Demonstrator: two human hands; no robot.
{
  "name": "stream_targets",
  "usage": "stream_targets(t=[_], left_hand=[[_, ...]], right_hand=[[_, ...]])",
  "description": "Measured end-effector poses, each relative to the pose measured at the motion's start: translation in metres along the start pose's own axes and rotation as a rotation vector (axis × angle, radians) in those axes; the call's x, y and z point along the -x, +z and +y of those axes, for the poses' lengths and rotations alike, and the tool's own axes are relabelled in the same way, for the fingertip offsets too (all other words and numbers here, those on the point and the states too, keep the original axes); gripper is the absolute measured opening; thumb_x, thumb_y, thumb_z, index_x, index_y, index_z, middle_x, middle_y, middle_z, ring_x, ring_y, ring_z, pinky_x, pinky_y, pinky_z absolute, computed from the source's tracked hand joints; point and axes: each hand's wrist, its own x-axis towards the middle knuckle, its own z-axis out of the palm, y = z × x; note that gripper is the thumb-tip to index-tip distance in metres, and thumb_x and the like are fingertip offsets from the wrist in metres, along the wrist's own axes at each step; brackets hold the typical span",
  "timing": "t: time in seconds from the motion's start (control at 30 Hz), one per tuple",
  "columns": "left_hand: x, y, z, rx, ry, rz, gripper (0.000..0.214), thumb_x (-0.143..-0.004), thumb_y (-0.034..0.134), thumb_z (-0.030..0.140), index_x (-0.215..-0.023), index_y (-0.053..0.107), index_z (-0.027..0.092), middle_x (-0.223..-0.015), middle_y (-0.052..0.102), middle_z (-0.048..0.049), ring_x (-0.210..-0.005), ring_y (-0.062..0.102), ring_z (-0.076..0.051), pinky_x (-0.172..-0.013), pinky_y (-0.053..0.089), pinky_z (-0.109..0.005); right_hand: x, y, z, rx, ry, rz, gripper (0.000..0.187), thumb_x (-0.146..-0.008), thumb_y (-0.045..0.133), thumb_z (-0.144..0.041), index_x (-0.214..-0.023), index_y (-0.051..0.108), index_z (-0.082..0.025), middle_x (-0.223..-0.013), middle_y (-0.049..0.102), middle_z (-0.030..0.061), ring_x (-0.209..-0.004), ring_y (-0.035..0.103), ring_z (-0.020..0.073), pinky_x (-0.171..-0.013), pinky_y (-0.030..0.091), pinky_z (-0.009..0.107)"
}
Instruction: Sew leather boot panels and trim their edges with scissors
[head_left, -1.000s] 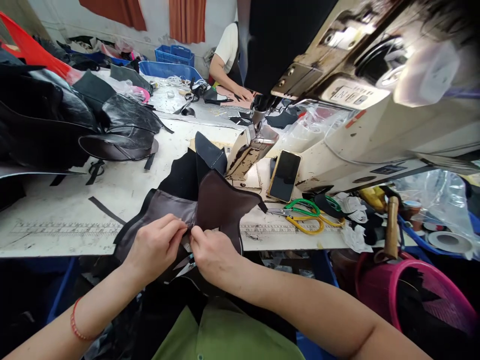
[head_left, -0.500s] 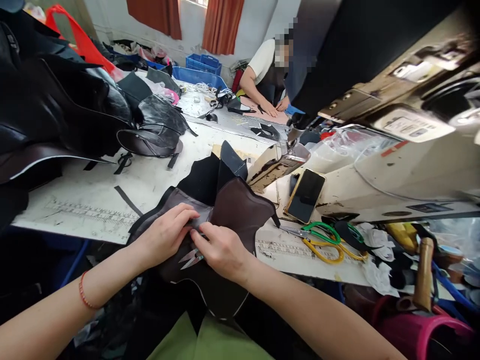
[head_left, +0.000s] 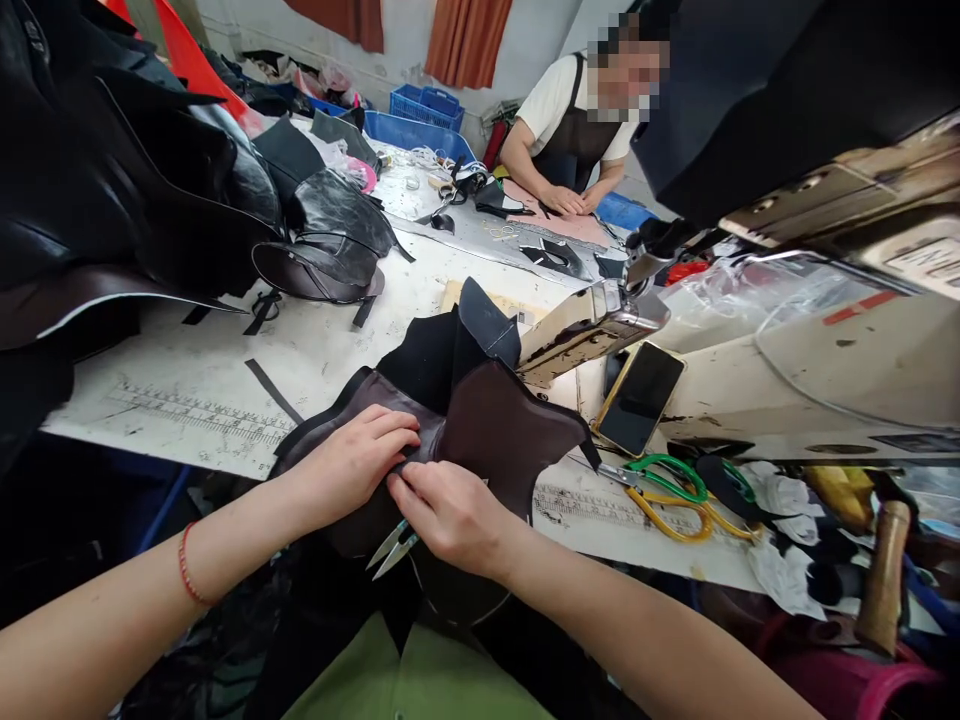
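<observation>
A dark brown leather piece (head_left: 510,430) lies over the near edge of the white worktable (head_left: 315,345), with black leather panels (head_left: 431,350) standing up behind it. My left hand (head_left: 352,462) rests on its left half, fingers curled and pressing at the centre seam. My right hand (head_left: 450,512) pinches the same seam and holds small thread snips (head_left: 391,546), whose blades point down and left. The two hands touch at the fingertips.
A sewing machine (head_left: 787,200) fills the right side, its post arm (head_left: 592,320) reaching toward the leather. A phone (head_left: 641,397), green scissors (head_left: 660,478) and yellow scissors (head_left: 686,520) lie to the right. Black leather goods (head_left: 150,200) pile at the left. A person (head_left: 577,130) works at the far table.
The view has swung left and up, showing more of the far worker. My hands have stayed together at the seam, and the snips' blades now stick out lower below my right hand.
</observation>
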Motion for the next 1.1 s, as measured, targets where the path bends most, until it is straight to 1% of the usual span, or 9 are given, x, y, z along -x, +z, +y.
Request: stream_targets(t=[0.13,0.27,0.4,0.5,0.6,0.73,0.83,0.93,1.1], left_hand=[[0.001,0.001,-0.001,-0.015,-0.011,-0.013,0.022,-0.093,0.048,0.01,-0.108,0.064,0.011,-0.12,0.065,-0.0122,-0.109,0.057,-0.023,-0.093,0.053,-0.038],[0.002,-0.005,0.001,-0.025,-0.008,-0.055,0.021,-0.092,0.055,0.019,-0.111,0.063,0.014,-0.121,0.065,-0.0107,-0.111,0.056,-0.023,-0.095,0.052,-0.037],[0.003,-0.012,0.005,-0.015,-0.016,-0.105,0.028,-0.09,0.059,0.022,-0.117,0.059,0.015,-0.126,0.062,-0.0107,-0.116,0.052,-0.025,-0.098,0.049,-0.04],[0.003,-0.013,0.007,0.0,-0.044,-0.133,0.029,-0.09,0.057,0.022,-0.119,0.058,0.017,-0.128,0.06,-0.0106,-0.117,0.051,-0.025,-0.1,0.048,-0.042],[0.005,-0.011,0.007,-0.054,0.014,-0.125,0.026,-0.092,0.054,0.02,-0.117,0.061,0.021,-0.127,0.061,-0.0084,-0.113,0.052,-0.026,-0.095,0.05,-0.042],[0.01,-0.008,0.005,-0.147,0.159,-0.109,0.024,-0.09,0.049,0.009,-0.096,0.066,0.024,-0.126,0.064,-0.0041,-0.114,0.051,-0.028,-0.09,0.05,-0.044],[0.013,-0.007,0.003,-0.139,0.201,-0.109,0.025,-0.09,0.049,0.008,-0.1,0.066,0.024,-0.13,0.063,-0.0037,-0.123,0.047,-0.029,-0.096,0.046,-0.046],[0.012,-0.008,0.004,-0.124,0.205,-0.116,0.026,-0.091,0.047,0.007,-0.102,0.066,0.023,-0.129,0.064,-0.0041,-0.124,0.048,-0.028,-0.097,0.045,-0.045],[0.01,-0.008,0.005,-0.111,0.188,-0.114,0.022,-0.092,0.047,0.009,-0.1,0.064,0.019,-0.127,0.065,-0.0055,-0.123,0.048,-0.029,-0.096,0.047,-0.046]], right_hand=[[-0.002,0.003,-0.001,0.036,-0.062,0.016,0.029,-0.097,0.043,-0.008,-0.077,0.063,-0.011,-0.068,0.052,0.0038,-0.061,0.043,0.016,-0.057,0.034,0.031],[0.002,0.002,-0.007,0.019,-0.019,0.042,0.026,-0.096,0.045,-0.008,-0.077,0.063,-0.011,-0.065,0.05,0.0026,-0.059,0.043,0.0155,-0.055,0.034,0.031],[0.019,-0.008,-0.003,-0.072,0.047,0.058,0.017,-0.095,0.047,-0.009,-0.098,0.064,-0.006,-0.077,0.058,0.0071,-0.069,0.053,0.0171,-0.059,0.045,0.029],[0.035,-0.016,0.009,-0.251,0.237,0.128,0.033,-0.089,0.045,-0.003,-0.119,0.057,-0.009,-0.101,0.059,0.0137,-0.091,0.059,0.0197,-0.074,0.054,0.031],[0.045,-0.018,0.017,-0.355,0.345,0.161,0.044,-0.083,0.043,0.002,-0.122,0.057,-0.014,-0.103,0.056,0.0112,-0.087,0.058,0.0167,-0.07,0.054,0.028],[0.043,-0.017,0.017,-0.203,0.219,0.094,0.029,-0.088,0.047,-0.003,-0.112,0.061,-0.011,-0.094,0.058,0.0111,-0.081,0.057,0.0177,-0.067,0.052,0.03],[0.035,-0.02,0.012,-0.032,0.09,0.027,0.018,-0.094,0.048,-0.007,-0.101,0.064,-0.006,-0.081,0.059,0.0086,-0.072,0.055,0.0175,-0.063,0.047,0.031],[0.028,-0.023,0.009,0.086,0.011,-0.035,0.018,-0.095,0.047,-0.008,-0.093,0.065,-0.005,-0.071,0.056,0.0056,-0.063,0.05,0.0167,-0.056,0.04,0.031],[0.022,-0.021,0.01,0.108,-0.043,-0.044,0.02,-0.093,0.047,-0.007,-0.085,0.065,-0.007,-0.068,0.051,0.0045,-0.06,0.045,0.0172,-0.053,0.035,0.032]])
